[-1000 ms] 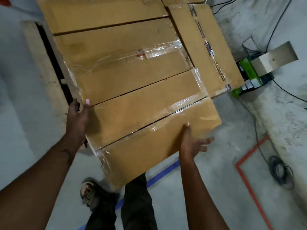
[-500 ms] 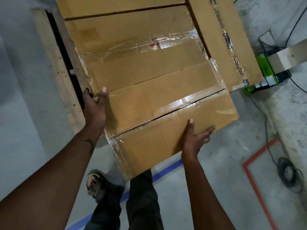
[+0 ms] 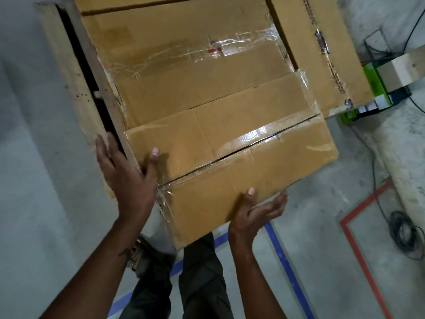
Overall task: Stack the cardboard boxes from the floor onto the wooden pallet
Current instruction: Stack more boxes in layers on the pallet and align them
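Note:
A brown cardboard box (image 3: 230, 162) with clear tape along its top seam lies tilted across the near end of the wooden pallet (image 3: 69, 72), and its near part hangs over the floor. My left hand (image 3: 126, 173) grips the box's left side near the corner, thumb on top and fingers spread down the side. My right hand (image 3: 253, 212) supports the near edge from below, palm up, with its thumb on the top face. Beyond it, a taped box (image 3: 184, 65) and a printed box (image 3: 322, 42) rest on the pallet.
A green and black device (image 3: 372, 88) sits on the floor right of the pallet, beside a pale board (image 3: 404, 65). Black cables (image 3: 404, 236) coil at the right. Red tape (image 3: 358, 249) and blue tape (image 3: 282, 256) mark the grey floor. My legs (image 3: 202, 272) stand under the box.
The held box has moved further over the pallet, against the taped box. My left hand has slid back along the left side toward the near corner. My right hand's fingers have spread under the near edge.

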Available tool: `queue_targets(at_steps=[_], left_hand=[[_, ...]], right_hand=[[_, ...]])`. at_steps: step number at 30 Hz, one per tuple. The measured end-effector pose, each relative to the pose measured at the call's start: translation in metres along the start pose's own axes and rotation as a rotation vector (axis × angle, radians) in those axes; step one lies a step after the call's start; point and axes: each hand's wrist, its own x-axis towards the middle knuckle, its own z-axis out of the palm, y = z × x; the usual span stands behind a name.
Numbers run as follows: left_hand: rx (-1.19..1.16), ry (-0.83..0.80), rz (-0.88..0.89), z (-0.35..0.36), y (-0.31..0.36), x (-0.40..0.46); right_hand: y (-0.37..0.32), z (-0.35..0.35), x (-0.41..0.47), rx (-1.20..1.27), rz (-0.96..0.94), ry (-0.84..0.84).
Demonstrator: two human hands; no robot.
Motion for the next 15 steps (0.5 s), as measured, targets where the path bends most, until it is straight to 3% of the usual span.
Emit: queue_targets(at_steps=[3,6,10,15], left_hand=[[0.295,-0.123,0.264,0.001,0.012,-0.001],[0.474,-0.214,0.419,0.01,0.021,0.011],[0.638,-0.208,0.484,0.025,0.017,0.033],[0.644,-0.19,0.493,0.031,0.012,0.037]], right_hand=[[-0.02,0.003,0.001,-0.41,-0.346,-0.124],[-0.045,0.021,0.012,-0.643,-0.479,-0.34],[-0.083,0.054,0.021,-0.61,-0.625,-0.447],[-0.094,0.083,0.024,-0.605,-0.629,-0.382]])
